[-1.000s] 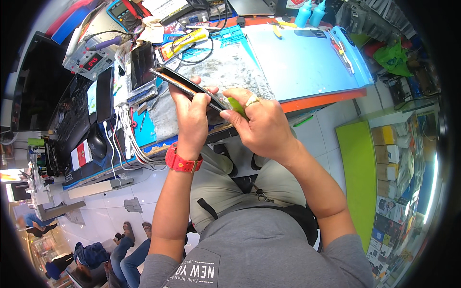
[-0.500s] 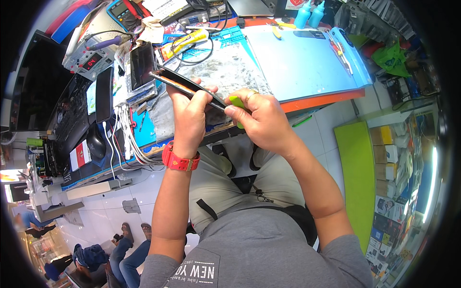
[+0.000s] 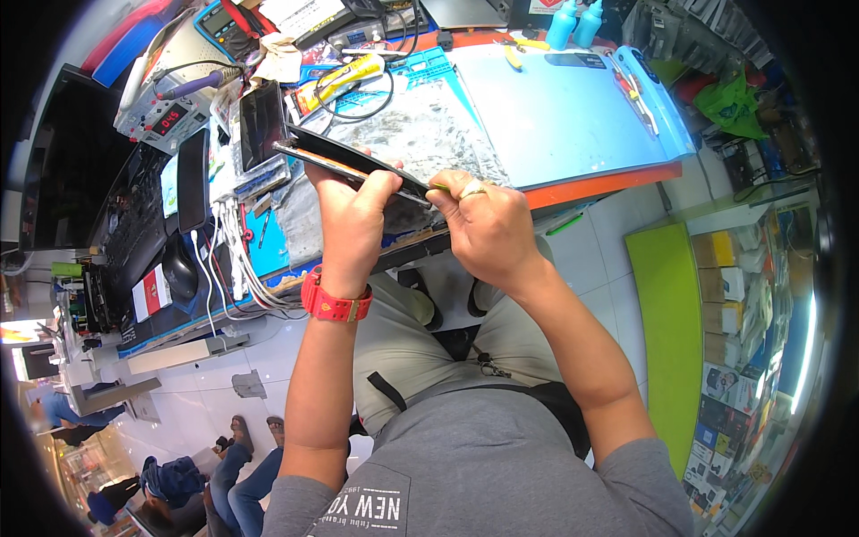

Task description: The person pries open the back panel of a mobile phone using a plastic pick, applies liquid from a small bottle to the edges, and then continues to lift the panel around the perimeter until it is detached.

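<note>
My left hand [image 3: 351, 219], a red watch [image 3: 336, 297] on its wrist, is closed round a phone [image 3: 333, 150] held tilted above the front of the bench. The phone's dark panel stands apart from its body at the far-left end, and an orange strip shows along the gap. At the phone's near-right corner my right hand [image 3: 490, 224], with a ring on one finger, pinches a thin green pry tool [image 3: 438, 186]. Only a small edge of the tool shows between the fingers. Its tip against the phone's seam is hidden.
Under my hands lies a stained grey mat [image 3: 420, 125]. A blue mat [image 3: 546, 116] is to the right, near two blue bottles [image 3: 573, 25]. Leftward are dark phones [image 3: 193, 179], white cables [image 3: 234, 259], a mouse [image 3: 180, 276] and a soldering station [image 3: 165, 116].
My right hand has turned and closed further over the green pry tool, so less of it shows. The gap between the phone's panel and body looks wider at the left end.
</note>
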